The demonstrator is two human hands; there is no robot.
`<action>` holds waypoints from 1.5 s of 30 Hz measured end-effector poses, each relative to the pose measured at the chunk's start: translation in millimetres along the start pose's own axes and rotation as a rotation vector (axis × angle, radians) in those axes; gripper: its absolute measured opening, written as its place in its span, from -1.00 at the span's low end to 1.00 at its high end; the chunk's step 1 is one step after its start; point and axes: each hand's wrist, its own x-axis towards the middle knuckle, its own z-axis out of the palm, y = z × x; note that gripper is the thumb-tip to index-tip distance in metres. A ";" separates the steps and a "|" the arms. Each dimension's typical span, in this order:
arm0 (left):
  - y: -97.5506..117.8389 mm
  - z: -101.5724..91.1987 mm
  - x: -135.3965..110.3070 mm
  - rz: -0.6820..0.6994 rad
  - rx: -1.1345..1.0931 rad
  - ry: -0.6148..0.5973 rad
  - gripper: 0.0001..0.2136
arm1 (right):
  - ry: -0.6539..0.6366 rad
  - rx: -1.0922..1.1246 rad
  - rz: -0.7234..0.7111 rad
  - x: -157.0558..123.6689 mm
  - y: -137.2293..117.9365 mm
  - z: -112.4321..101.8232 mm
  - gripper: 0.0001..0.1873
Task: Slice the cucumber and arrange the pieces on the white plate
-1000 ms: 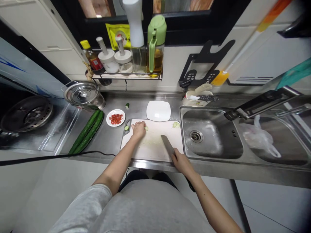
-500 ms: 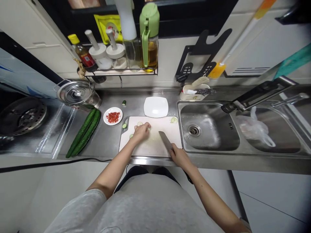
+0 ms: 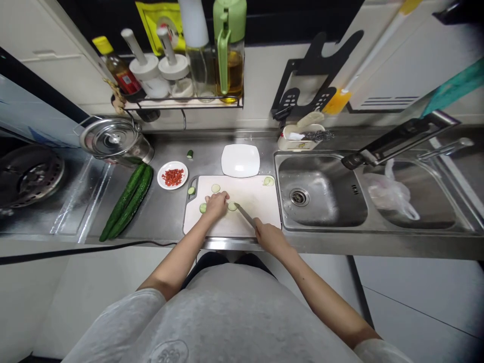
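Note:
My right hand (image 3: 270, 236) grips a kitchen knife (image 3: 245, 215) by its handle. The blade slants up and left over the white cutting board (image 3: 260, 201), its tip at a pale cucumber slice (image 3: 232, 206). Right beside that slice, my left hand (image 3: 217, 205) rests low on the board with fingers bent together; what lies under the fingertips is hidden. Around it are another round slice (image 3: 215, 188) and a green-edged cucumber piece (image 3: 203, 207). A short cucumber piece (image 3: 191, 191) sits at the board's handle, and pale cucumber bits (image 3: 268, 181) lie at the far right corner.
Beyond the board stands a white plate (image 3: 240, 160). To the left are a small dish (image 3: 161, 174) of chopped red pieces, two whole cucumbers (image 3: 126, 201), a cucumber end (image 3: 189, 154) and a lidded steel pot (image 3: 115, 138). A double sink (image 3: 321, 229) adjoins on the right.
The knife and my right hand have moved left, bringing the tip to the cucumber slice. My left hand has shifted slightly left, uncovering slices. The camera view has tilted a little.

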 end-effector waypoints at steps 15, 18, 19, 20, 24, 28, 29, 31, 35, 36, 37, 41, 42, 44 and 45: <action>0.4 8.0 8.5 -0.028 -0.002 0.003 -0.83 | -0.028 -0.014 -0.010 10.3 -16.2 -5.9 -0.72; -0.4 8.6 9.5 -0.033 0.005 0.004 -0.83 | -0.043 -0.007 -0.006 11.3 -18.1 -5.0 -0.70; -0.5 8.6 9.9 -0.032 0.005 0.002 -0.82 | -0.049 -0.007 -0.004 11.7 -19.1 -4.5 -0.69; -0.5 8.4 10.2 -0.033 0.005 -0.001 -0.82 | -0.056 -0.011 0.000 12.1 -20.1 -3.9 -0.68; 0.5 6.4 10.8 -0.039 0.008 -0.020 -0.81 | -0.063 -0.041 0.013 13.6 -25.1 -0.9 -0.62; 2.2 4.3 10.7 -0.039 0.010 -0.024 -0.82 | -0.048 -0.052 0.020 14.6 -29.1 0.2 -0.61; 2.5 4.1 10.5 -0.042 0.011 -0.023 -0.82 | -0.056 -0.047 0.017 14.8 -29.4 0.4 -0.62; 3.0 3.8 10.2 -0.045 0.012 -0.019 -0.82 | -0.074 -0.038 0.012 15.0 -29.4 1.1 -0.63; 3.2 3.8 9.6 -0.044 0.016 -0.019 -0.81 | -0.073 -0.029 0.011 15.4 -27.2 4.5 -0.62; 3.1 3.8 9.6 -0.042 0.016 -0.020 -0.82 | -0.074 -0.024 0.011 15.6 -26.5 5.4 -0.63; 3.0 3.8 9.7 -0.039 0.017 -0.021 -0.82 | -0.075 -0.020 0.011 15.9 -25.9 6.3 -0.63; 2.3 3.6 10.5 -0.032 0.024 -0.020 -0.84 | -0.070 -0.010 0.010 16.8 -23.2 9.1 -0.61; 2.2 3.5 10.8 -0.033 0.027 -0.021 -0.85 | -0.072 -0.009 0.011 16.7 -22.3 10.0 -0.61; 2.0 3.4 11.3 -0.035 0.030 -0.024 -0.85 | -0.080 -0.008 0.013 15.6 -20.3 12.1 -0.60; 1.9 3.5 11.4 -0.036 0.031 -0.026 -0.85 | -0.084 -0.010 0.015 14.6 -19.1 13.3 -0.59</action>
